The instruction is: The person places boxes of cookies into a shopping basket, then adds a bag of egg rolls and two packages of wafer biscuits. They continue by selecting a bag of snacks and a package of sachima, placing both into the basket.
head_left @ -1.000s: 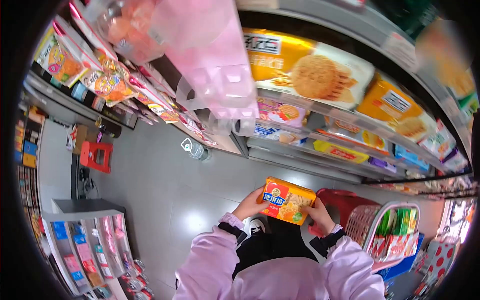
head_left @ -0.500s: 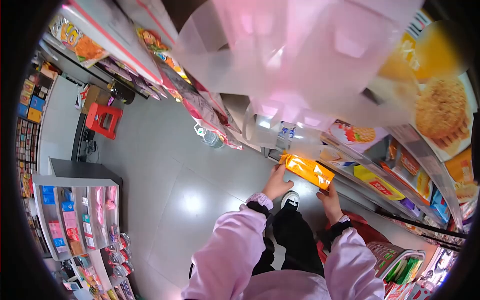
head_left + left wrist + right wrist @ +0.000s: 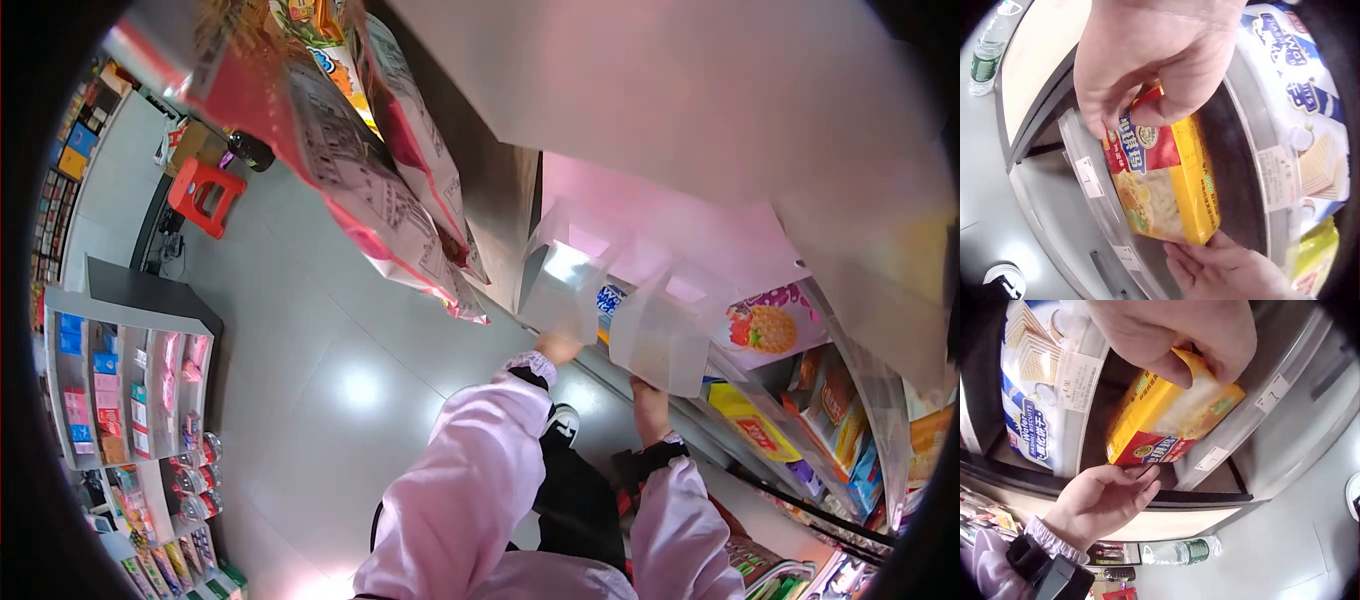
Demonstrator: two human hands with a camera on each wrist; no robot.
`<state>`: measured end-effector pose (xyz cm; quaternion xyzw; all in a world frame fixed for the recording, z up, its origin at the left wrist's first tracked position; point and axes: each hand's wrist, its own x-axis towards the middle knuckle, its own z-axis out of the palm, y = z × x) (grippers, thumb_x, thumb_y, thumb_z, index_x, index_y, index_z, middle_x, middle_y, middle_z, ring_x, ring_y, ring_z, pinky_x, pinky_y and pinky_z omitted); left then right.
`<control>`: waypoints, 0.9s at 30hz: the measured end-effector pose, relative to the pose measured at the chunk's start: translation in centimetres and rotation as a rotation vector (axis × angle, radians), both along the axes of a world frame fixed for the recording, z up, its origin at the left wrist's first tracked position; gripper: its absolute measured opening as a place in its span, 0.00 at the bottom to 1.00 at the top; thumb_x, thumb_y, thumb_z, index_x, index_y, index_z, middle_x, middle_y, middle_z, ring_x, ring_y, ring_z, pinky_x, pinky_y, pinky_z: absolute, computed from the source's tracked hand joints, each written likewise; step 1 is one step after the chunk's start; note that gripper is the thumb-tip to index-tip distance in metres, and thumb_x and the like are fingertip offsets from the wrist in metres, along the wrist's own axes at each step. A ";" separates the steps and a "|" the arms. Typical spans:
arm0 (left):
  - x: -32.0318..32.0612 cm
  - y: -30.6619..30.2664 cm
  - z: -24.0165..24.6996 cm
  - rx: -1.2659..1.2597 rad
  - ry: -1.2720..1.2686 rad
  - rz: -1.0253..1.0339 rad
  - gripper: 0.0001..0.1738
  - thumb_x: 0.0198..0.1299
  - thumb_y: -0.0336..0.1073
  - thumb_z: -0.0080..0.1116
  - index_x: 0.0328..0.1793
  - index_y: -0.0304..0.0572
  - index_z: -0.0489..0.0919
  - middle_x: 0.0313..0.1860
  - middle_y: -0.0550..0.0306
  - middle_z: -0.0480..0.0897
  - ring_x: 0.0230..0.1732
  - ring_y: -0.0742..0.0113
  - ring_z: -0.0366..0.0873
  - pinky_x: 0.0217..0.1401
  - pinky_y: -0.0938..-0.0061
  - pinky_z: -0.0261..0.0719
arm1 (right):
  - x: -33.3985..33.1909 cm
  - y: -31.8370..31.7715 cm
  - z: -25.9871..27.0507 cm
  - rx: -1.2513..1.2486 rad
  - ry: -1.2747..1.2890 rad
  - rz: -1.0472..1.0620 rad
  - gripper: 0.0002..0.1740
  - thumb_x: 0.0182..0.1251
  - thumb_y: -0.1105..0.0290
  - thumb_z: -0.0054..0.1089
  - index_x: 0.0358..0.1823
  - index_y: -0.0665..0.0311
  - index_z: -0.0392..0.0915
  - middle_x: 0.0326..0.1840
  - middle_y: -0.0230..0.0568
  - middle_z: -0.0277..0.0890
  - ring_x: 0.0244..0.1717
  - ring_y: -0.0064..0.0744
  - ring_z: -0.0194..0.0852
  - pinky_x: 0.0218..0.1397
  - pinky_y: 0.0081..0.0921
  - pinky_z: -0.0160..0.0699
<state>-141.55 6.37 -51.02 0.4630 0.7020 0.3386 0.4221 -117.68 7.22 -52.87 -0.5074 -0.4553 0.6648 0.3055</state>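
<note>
An orange-and-red pack of sachima (image 3: 1159,187) sits at the front of a low shelf compartment (image 3: 1104,419), above the price-tag strip. My left hand (image 3: 1154,62) pinches its red end between thumb and fingers. At the opposite end my right hand (image 3: 1179,334) grips the pack with its thumb over the yellow side. In the head view, the left hand (image 3: 558,348) and right hand (image 3: 651,408) reach under clear plastic bins (image 3: 660,330), which hide the pack there. A blue-and-white wafer biscuit pack (image 3: 1029,387) stands behind a clear divider beside the compartment.
Large snack bags (image 3: 370,190) hang at the left of the shelf. A yellow pack (image 3: 750,418) lies farther right on it. A water bottle (image 3: 1185,551) stands on the floor near the shelf's end. Farther off are a red stool (image 3: 207,195) and a display rack (image 3: 130,370).
Both hands have carried the sachima pack from in front of the body forward to the low shelf, where the bins now cover it in the head view. The head has moved closer to the shelves.
</note>
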 end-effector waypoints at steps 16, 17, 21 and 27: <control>0.7 0.7 0.6 0.048 -0.089 0.243 0.22 0.41 0.26 0.57 0.47 0.36 0.75 0.46 0.40 0.77 0.50 0.46 0.73 0.51 0.63 0.70 | -4.7 0.7 4.5 0.049 -0.236 0.132 0.14 0.50 0.78 0.50 0.41 0.69 0.71 0.30 0.30 0.66 0.30 0.21 0.60 0.34 0.19 0.61; 0.8 0.6 0.6 0.048 -0.129 0.291 0.21 0.41 0.26 0.58 0.47 0.36 0.76 0.47 0.40 0.76 0.51 0.46 0.73 0.52 0.63 0.70 | -4.6 0.8 4.2 0.024 -0.245 0.122 0.14 0.50 0.77 0.51 0.40 0.69 0.71 0.30 0.30 0.66 0.30 0.21 0.60 0.34 0.19 0.61; 0.5 0.8 0.2 0.097 -0.152 0.279 0.22 0.42 0.28 0.59 0.48 0.33 0.74 0.50 0.38 0.75 0.53 0.45 0.72 0.53 0.66 0.69 | -4.1 1.2 2.9 0.028 -0.332 0.099 0.15 0.49 0.75 0.53 0.41 0.72 0.72 0.30 0.32 0.69 0.31 0.23 0.62 0.34 0.20 0.61; 1.0 0.4 -0.4 0.049 -0.242 0.359 0.35 0.42 0.29 0.58 0.59 0.26 0.62 0.52 0.34 0.72 0.56 0.42 0.69 0.58 0.66 0.66 | -3.1 1.1 2.4 -0.016 -0.430 0.084 0.26 0.48 0.76 0.55 0.53 0.73 0.65 0.46 0.44 0.69 0.45 0.33 0.67 0.45 0.25 0.67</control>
